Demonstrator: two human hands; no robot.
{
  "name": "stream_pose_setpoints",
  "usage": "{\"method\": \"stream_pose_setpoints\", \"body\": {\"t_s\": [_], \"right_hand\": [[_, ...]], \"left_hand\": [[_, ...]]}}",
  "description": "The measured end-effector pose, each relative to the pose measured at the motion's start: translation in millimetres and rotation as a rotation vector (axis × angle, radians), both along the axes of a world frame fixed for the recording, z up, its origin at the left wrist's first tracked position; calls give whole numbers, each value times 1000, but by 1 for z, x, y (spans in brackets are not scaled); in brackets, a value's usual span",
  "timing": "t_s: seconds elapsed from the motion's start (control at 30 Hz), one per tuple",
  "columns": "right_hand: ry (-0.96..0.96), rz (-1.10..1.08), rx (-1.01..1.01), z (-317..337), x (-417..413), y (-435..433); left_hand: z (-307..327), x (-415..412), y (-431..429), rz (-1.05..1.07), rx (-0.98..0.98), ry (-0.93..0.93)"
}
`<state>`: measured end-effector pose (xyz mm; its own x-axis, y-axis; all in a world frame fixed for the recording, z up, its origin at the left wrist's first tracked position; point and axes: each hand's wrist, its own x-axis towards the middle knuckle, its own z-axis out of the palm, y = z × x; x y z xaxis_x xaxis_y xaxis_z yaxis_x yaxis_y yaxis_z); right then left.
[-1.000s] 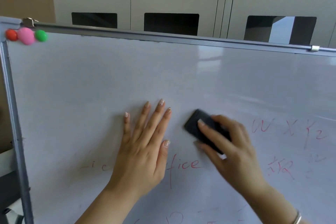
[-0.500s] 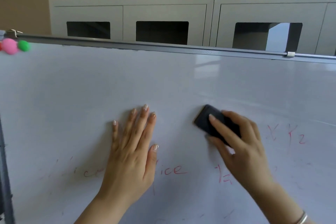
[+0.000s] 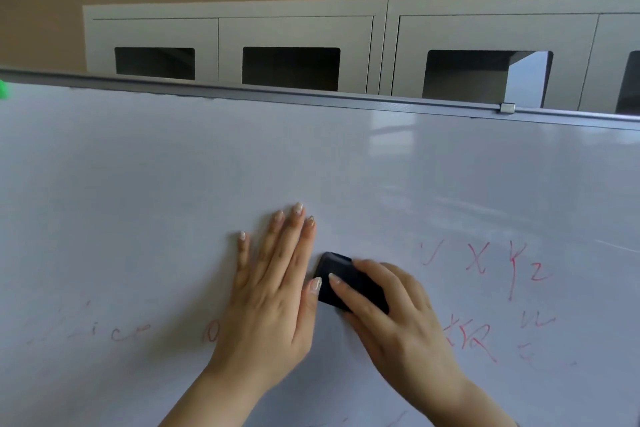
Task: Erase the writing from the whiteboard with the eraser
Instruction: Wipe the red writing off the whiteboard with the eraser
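Observation:
The whiteboard fills most of the view. My right hand grips a black eraser and presses it against the board, right beside the thumb of my left hand. My left hand lies flat on the board with straight, spread fingers. Red writing stays to the right of the eraser, more red strokes sit lower right, and faint red letters lie at the lower left.
A grey metal frame runs along the board's top edge with a small clip. A green magnet peeks in at the far left. Grey cabinets with dark windows stand behind the board.
My right hand slid the eraser left and down until it reached my left thumb. The red "fice" letters between the hands are gone. The camera view drifted right.

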<state>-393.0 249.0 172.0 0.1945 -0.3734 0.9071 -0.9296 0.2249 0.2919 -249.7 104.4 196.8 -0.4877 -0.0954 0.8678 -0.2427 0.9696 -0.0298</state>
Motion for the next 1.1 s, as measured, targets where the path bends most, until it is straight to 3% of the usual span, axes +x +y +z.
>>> {"method": "stream_pose_setpoints", "body": {"t_s": [0.17, 0.43, 0.6, 0.9, 1.1], "right_hand": [[3, -14, -48, 17, -14, 16], [-212, -47, -294, 57, -59, 61], [-194, -35, -292, 53, -52, 53], [-50, 20, -66, 12, -41, 42], [-90, -35, -160, 29, -65, 74]], "left_hand": [[-1, 0, 0, 1, 15, 7], [-2, -4, 2, 11, 23, 24], [0, -16, 14, 6, 4, 53], [6, -34, 29, 25, -22, 37], [7, -37, 32, 30, -29, 50]]}}
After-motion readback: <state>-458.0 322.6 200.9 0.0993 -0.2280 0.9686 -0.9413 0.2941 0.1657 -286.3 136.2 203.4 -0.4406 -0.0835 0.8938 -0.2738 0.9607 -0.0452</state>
